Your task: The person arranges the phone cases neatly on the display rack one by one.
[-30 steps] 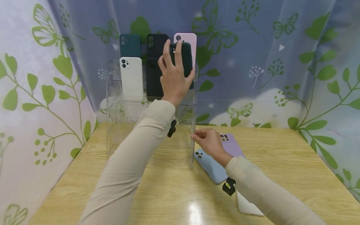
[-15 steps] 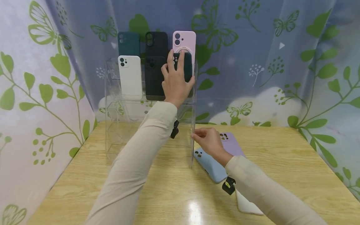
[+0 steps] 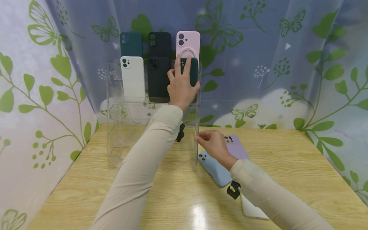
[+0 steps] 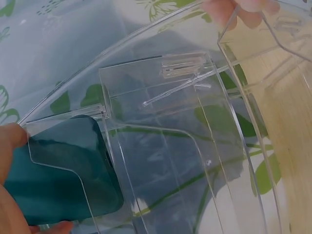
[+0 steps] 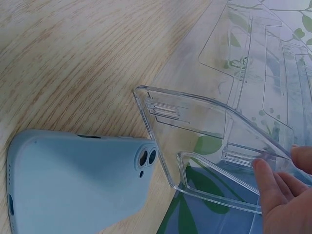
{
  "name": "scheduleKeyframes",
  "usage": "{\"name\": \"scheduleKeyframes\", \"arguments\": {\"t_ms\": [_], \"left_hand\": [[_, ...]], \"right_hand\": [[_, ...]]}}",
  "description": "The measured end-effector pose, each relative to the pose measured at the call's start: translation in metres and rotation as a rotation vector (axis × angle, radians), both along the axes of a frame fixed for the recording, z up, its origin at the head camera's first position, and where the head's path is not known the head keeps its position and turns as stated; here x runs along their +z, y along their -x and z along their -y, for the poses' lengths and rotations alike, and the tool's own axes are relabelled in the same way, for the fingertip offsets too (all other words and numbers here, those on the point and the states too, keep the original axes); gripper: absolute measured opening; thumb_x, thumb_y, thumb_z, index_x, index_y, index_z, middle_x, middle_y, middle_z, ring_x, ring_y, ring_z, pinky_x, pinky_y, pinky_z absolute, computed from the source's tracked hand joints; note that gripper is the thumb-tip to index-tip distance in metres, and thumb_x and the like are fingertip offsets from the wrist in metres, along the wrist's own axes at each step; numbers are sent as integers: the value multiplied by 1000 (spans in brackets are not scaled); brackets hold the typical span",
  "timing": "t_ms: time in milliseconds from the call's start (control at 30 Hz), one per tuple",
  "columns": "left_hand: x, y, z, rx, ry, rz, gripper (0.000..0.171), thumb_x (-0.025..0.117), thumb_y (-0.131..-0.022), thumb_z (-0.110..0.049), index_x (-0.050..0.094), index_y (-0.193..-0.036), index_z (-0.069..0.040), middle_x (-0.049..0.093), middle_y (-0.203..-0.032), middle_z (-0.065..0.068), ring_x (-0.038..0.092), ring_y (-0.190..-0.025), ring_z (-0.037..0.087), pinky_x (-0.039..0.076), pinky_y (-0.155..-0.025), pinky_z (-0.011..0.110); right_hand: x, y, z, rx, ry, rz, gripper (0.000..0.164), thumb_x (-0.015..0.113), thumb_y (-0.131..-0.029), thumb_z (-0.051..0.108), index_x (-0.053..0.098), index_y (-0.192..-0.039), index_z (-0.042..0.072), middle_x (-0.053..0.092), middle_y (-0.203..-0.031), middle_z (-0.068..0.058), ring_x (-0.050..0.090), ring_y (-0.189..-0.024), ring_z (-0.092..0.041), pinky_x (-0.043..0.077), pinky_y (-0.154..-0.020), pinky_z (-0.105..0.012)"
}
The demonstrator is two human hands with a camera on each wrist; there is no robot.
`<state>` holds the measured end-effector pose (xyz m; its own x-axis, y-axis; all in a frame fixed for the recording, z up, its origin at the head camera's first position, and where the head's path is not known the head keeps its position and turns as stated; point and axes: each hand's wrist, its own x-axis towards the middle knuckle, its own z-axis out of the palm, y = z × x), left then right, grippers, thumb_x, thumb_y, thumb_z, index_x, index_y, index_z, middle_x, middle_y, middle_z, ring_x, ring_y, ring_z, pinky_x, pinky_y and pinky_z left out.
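Fingers of the left hand (image 3: 183,89) spread over and grip a dark green, rectangular phone case (image 3: 194,72), its lower end behind a pocket lip (image 4: 55,166) of the clear acrylic tiered stand (image 5: 209,101), presumably to keep it straight. Right hand (image 3: 214,145) pinches the stand's side edge (image 3: 197,153), likely bracing it. Left forearm (image 3: 146,150) reaches high; right forearm (image 3: 267,188) angles in lower.

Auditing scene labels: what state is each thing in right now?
Rack: standing on table
Green case: upright, lower end in slot
Left grip: holding green case
Right grip: pinching rack edge
White case in rack: upright
Teal case: upright
Front black case: upright
Rear black case: upright
Pink case: upright
Blue case: flat
Purple case: flat, partly hidden
White case on table: flat, partly hidden
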<state>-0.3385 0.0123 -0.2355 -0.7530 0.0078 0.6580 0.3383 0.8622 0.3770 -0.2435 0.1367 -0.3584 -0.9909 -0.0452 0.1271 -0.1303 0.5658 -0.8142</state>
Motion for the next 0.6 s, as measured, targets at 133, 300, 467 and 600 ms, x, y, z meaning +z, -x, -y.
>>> {"name": "scheduleKeyframes", "arguments": {"t_ms": [133,300,467,600], "left_hand": [[0,-1,1,-4,19,24,80,64,-90,-39,17,-155,-32,2,-161,-2,32,-129,32,47,-57,39],[1,-2,3,-43,38,39,78,62,-92,-39,16,-155,-33,0,-162,-1,32,-131,32,47,-59,39],[2,-2,6,-86,77,45,75,62,-93,-36,19,-154,-31,2,-161,0,32,-130,33,47,-59,39],[2,-3,7,-102,88,50,75,62,-93,-34,19,-154,-31,2,-161,0,32,-130,34,46,-59,38]], "right_hand": [[-1,0,0,0,-5,-3,33,67,-92,27,69,-117,7,71,-107,-9,67,-96,-22,56,-76,-37],[0,1,0,2,-9,-8,33,67,-91,27,69,-117,7,71,-107,-9,67,-96,-22,56,-76,-37],[0,0,0,9,-14,-18,33,67,-92,26,69,-117,5,71,-107,-10,68,-95,-23,56,-76,-38],[0,0,0,6,-14,-19,32,67,-92,26,69,-116,5,71,-107,-11,68,-95,-23,56,-76,-38]]}}
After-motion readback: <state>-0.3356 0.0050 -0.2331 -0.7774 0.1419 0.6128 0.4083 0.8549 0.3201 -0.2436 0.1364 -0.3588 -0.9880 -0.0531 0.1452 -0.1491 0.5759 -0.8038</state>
